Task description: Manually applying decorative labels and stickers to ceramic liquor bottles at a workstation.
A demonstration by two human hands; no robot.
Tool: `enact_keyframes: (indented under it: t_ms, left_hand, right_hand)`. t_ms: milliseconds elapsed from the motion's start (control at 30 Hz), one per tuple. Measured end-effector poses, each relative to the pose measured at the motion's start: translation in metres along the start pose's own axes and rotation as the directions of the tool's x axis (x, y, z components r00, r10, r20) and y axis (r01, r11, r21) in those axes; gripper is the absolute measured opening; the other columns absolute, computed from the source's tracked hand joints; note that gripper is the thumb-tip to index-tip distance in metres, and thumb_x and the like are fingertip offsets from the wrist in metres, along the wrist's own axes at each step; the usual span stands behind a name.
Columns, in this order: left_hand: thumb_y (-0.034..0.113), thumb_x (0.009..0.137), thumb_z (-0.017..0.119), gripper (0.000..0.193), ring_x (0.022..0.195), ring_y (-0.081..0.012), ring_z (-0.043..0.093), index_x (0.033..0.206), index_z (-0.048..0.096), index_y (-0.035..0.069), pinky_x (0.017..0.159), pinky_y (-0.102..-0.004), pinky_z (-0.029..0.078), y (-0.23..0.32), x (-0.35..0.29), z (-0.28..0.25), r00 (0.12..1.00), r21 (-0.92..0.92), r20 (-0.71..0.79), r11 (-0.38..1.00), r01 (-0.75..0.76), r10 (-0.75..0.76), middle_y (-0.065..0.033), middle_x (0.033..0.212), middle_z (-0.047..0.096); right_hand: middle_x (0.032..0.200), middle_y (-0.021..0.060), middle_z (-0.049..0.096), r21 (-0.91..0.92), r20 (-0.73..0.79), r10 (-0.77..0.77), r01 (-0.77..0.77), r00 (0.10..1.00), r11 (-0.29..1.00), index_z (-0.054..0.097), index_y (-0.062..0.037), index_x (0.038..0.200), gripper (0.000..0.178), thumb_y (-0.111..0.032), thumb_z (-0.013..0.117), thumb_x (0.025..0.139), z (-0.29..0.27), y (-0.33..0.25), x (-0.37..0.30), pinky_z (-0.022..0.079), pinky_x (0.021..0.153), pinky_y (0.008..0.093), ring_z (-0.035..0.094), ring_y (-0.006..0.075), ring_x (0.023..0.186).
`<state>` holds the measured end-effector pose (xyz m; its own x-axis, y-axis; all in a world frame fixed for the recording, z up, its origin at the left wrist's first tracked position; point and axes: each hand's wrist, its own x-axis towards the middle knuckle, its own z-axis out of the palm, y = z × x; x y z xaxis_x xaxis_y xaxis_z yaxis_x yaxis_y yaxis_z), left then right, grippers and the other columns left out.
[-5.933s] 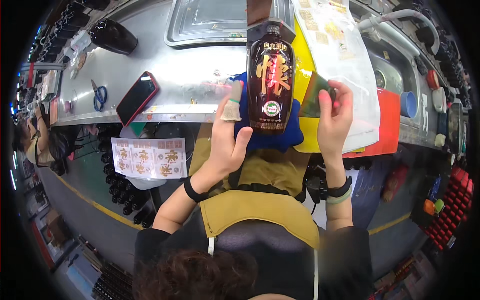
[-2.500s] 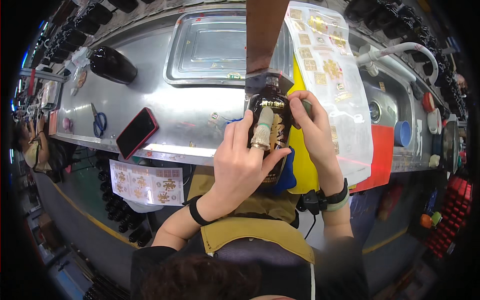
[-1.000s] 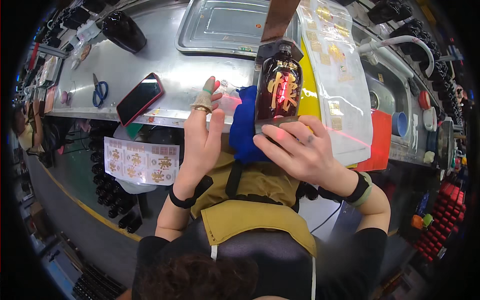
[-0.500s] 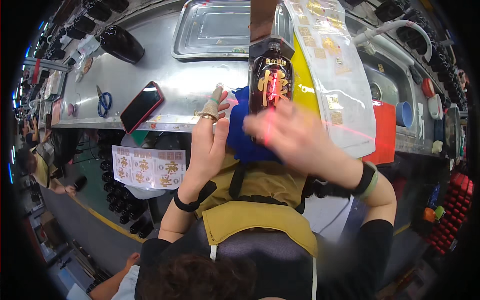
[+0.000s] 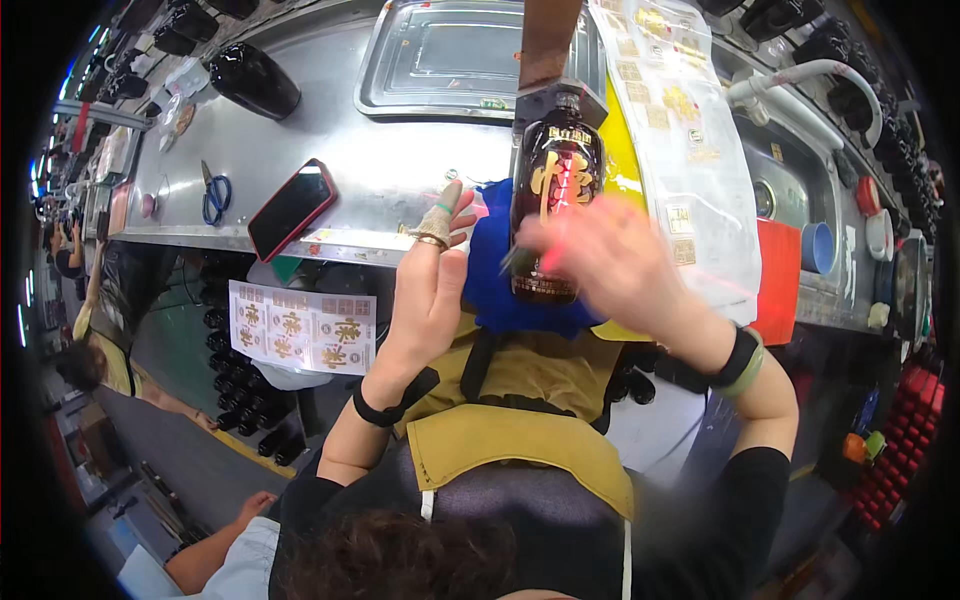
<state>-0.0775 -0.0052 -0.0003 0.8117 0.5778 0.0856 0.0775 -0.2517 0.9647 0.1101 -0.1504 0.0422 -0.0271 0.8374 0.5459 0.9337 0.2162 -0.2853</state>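
A dark, glossy bottle [image 5: 560, 160] with gold characters lies on a blue cloth [image 5: 492, 250], its neck pointing away from me. Red laser light falls across its front. Over the bottle's lower half is my right hand [image 5: 610, 255], smeared by motion. A thin dark tip pokes out beside its fingers; I cannot make out what it belongs to. My left hand [image 5: 435, 270] is held to the left of the cloth, fingers stretched out and nothing gripped. Finger covers wrap its index finger, and a small round sticker [image 5: 451, 175] shows by that fingertip.
A red-cased phone [image 5: 291, 210], blue-handled scissors [image 5: 214, 195] and a dark jar [image 5: 254, 80] rest on the metal bench. Behind is a metal tray [image 5: 440, 105]. Gold decal sheets [image 5: 690, 170] lie right of the bottle, another sheet [image 5: 300, 325] below the bench edge. A sink [image 5: 775, 195] stands far right.
My right hand has shifted slightly right and down across the bottle. The left hand stays stretched out, nearly in place. The whole view has shifted a little, and a person at far left has moved.
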Motion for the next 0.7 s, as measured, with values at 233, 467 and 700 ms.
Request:
enact_keyframes:
  t_ms: [233,467,700]
  left_hand:
    - [0.011,0.069,0.091,0.109,0.130,-0.0336,0.056,0.158,0.028,0.001,0.109,-0.0410,0.044,0.006,-0.005,0.004,0.977,0.213,0.212,0.973,-0.085,0.039,-0.0210,0.145,0.053]
    - [0.009,0.068,0.086,0.107,0.129,-0.0396,0.053,0.158,0.028,0.001,0.109,-0.0421,0.044,0.001,-0.015,0.016,0.989,0.281,0.104,0.951,-0.131,0.105,-0.0231,0.145,0.050]
    - [0.008,0.067,0.090,0.105,0.119,-0.0363,0.061,0.155,0.033,-0.001,0.102,-0.0408,0.049,-0.001,-0.004,0.028,0.986,0.323,0.050,0.931,-0.169,0.161,-0.0198,0.134,0.061]
  right_hand:
    - [0.108,-0.0012,0.066,-0.022,0.164,-0.190,0.196,0.968,0.980,0.073,-0.0177,0.110,0.037,-0.016,0.072,0.073,-0.001,0.004,-0.020,0.048,0.075,0.0357,0.056,0.0205,0.087]
    - [0.104,0.0024,0.071,-0.137,-0.134,-0.004,-0.015,0.991,0.990,0.076,-0.0101,0.106,0.038,-0.003,0.073,0.069,-0.003,-0.012,0.015,0.045,0.079,0.0369,0.062,0.0226,0.083]
    - [0.109,-0.0013,0.073,-0.027,0.035,-0.181,0.182,0.983,0.983,0.075,-0.0190,0.112,0.038,-0.010,0.073,0.075,-0.009,0.015,-0.041,0.044,0.072,0.0321,0.063,0.0180,0.084]
